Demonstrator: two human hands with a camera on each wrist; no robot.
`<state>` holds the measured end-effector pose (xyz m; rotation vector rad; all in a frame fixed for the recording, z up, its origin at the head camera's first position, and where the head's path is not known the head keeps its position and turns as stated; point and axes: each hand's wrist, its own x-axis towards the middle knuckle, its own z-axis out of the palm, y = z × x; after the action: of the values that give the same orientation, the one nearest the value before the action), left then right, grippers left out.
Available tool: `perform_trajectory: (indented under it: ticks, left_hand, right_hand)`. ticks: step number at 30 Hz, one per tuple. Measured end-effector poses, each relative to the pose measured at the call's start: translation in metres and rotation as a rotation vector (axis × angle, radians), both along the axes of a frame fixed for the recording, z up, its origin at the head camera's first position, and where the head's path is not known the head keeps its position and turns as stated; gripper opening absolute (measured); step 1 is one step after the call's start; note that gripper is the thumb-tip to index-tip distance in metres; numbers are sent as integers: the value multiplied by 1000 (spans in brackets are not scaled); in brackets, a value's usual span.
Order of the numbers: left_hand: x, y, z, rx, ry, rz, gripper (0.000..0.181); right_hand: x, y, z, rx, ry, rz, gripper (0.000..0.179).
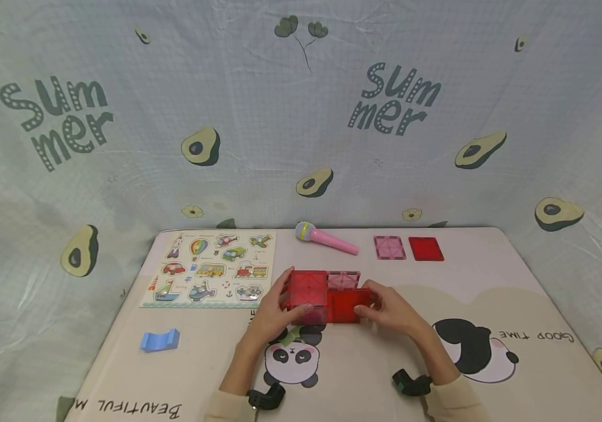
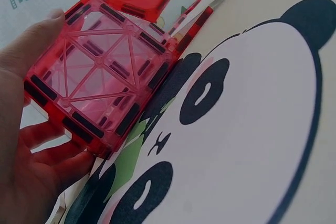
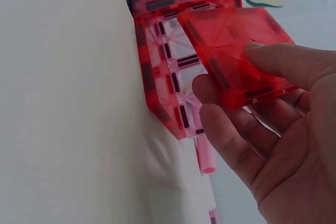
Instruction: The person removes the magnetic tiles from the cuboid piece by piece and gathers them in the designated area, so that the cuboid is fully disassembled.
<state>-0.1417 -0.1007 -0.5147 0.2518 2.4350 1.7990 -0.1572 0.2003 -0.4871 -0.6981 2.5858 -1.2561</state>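
In the head view my left hand (image 1: 269, 316) holds a cube of red and pink magnetic tiles (image 1: 308, 287), thumb at its near side and fingers at its far left. The cube's near face is a see-through pink tile (image 2: 100, 59). My right hand (image 1: 393, 308) pinches a red square magnetic tile (image 3: 226, 45) between thumb and fingers. That tile is tilted just right of the cube. Behind it stands a pink tile (image 1: 344, 279), joined to the cube's right side. A red tile (image 3: 149, 77) lies low beside the cube in the right wrist view.
A pink toy microphone (image 1: 332, 239) lies behind the cube. A loose pink tile (image 1: 389, 248) and a red tile (image 1: 426, 249) lie at the back right. To the left are a vehicle puzzle board (image 1: 158, 296) and a blue curved block (image 1: 160, 340). Patterned cloth hangs behind the table.
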Motion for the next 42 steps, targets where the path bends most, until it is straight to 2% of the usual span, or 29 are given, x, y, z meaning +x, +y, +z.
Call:
perform_trajectory:
  ticks: [11, 24, 33, 42]
  left_hand:
    - [0, 1, -2, -14, 7, 2, 88]
    - [-1, 1, -1, -23, 11, -1, 89]
    - [0, 0, -1, -24, 21, -10, 91]
    - [0, 1, -1, 8, 17, -10, 89]
  right_hand:
    - [1, 4, 4, -77, -60, -47, 30]
    - [0, 10, 9, -185, -82, -36, 31]
    - [-1, 16, 11, -265, -61, -37, 31]
    - [-2, 28, 18, -248, -44, -93, 34]
